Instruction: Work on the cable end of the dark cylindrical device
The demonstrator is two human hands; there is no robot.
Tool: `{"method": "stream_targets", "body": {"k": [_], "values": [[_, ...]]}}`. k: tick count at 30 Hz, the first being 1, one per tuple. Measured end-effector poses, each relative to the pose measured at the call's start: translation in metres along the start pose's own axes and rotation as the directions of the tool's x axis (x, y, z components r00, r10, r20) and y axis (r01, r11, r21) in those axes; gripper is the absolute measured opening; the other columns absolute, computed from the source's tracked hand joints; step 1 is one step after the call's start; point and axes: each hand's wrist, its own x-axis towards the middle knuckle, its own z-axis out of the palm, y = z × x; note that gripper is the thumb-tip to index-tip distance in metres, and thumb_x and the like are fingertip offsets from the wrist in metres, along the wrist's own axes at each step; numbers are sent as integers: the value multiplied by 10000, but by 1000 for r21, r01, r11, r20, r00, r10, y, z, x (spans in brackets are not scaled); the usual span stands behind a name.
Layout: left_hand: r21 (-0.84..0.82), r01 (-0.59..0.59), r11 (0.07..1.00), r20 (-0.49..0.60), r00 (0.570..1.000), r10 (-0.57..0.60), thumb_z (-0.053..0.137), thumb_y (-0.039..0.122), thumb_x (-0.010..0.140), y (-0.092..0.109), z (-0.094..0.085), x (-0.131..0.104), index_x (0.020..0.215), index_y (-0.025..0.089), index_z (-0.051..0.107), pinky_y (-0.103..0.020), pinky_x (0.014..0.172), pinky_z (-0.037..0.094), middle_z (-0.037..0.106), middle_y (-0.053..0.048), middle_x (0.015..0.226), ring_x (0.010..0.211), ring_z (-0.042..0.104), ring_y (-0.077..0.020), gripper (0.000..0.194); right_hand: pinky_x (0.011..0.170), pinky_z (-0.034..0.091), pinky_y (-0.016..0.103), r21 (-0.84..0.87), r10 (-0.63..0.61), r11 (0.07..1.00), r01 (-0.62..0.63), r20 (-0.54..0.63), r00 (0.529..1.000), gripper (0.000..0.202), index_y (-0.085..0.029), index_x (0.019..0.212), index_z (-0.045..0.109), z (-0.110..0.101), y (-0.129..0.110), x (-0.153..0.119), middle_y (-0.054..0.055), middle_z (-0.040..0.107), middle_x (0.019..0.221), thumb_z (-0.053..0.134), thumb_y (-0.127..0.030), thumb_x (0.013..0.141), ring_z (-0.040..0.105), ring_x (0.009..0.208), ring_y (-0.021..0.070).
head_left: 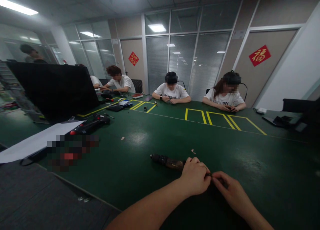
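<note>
A power drill [172,163], dark brown and black, lies on its side on the green table with its chuck pointing left. My left hand [196,176] is closed around its rear part, and its palm and fingers cover much of that end. Close beside it, my right hand [228,186] pinches with thumb and forefinger at the drill's right end, by my left thumb. Whatever sits between those right fingertips is too small and dark to make out. A small pale scrap [193,151] lies on the table just beyond my left hand.
The green table [140,190] carries yellow tape outlines [196,109]. At left stand a black monitor [55,90], white paper [40,140] and a red-and-black tool [91,124]. Several people sit across the table, two wearing head cameras. A laptop [276,120] lies at right.
</note>
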Motion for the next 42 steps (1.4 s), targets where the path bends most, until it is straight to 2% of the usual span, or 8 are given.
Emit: {"method": "stream_targets", "body": {"k": [10, 15, 21, 28, 32, 42], "values": [[-18, 12, 1000, -15, 1000, -12, 483, 243, 873, 4, -4, -2, 941, 237, 660, -396, 832, 336, 665, 8, 1004, 968, 489, -220, 190, 647, 452, 293, -7, 8, 1000, -8, 4, 1000, 258, -206, 850, 588, -1, -5, 1, 22, 617, 798, 440, -409, 906, 576, 715, 202], [-45, 35, 998, -37, 999, -37, 507, 263, 867, 4, -5, -3, 935, 241, 661, -417, 903, 323, 665, 14, 1007, 1004, 480, -222, 170, 655, 458, 287, 12, 0, 1000, 0, -1, 1000, 264, -202, 836, 581, 0, -6, 0, 24, 618, 812, 437, -408, 919, 582, 733, 203], [-58, 36, 998, -68, 997, -40, 542, 244, 836, 4, -3, -3, 904, 245, 661, -467, 1074, 160, 670, 24, 960, 1009, 493, -202, 136, 646, 458, 279, 20, -7, 1000, 7, -3, 1000, 232, -202, 828, 578, 0, -8, 0, 20, 617, 811, 454, -379, 914, 584, 728, 200], [-48, -22, 999, -86, 996, 18, 514, 257, 868, 2, -1, -5, 930, 283, 670, -509, 1095, 88, 664, 45, 984, 1000, 489, -204, 170, 639, 441, 278, 13, -16, 1000, 16, -2, 1000, 222, -207, 842, 578, -1, -10, 1, 15, 604, 799, 446, -368, 919, 569, 715, 194], [-26, -12, 1000, -68, 998, 10, 473, 269, 898, 3, -1, -5, 933, 287, 682, -518, 1091, 93, 661, 35, 987, 1015, 481, -208, 213, 636, 442, 279, 12, -13, 1000, 13, -5, 1000, 233, -206, 831, 578, -1, -11, 0, 16, 606, 797, 438, -370, 919, 567, 717, 194], [-29, 8, 1000, -85, 996, -11, 524, 298, 855, 0, 6, -4, 944, 276, 674, -490, 1083, 139, 663, 30, 981, 1020, 477, -209, 175, 649, 462, 274, 33, -3, 999, 2, 31, 1000, 258, -209, 875, 589, -1, -2, 0, 25, 625, 824, 453, -423, 921, 590, 736, 201]]}}
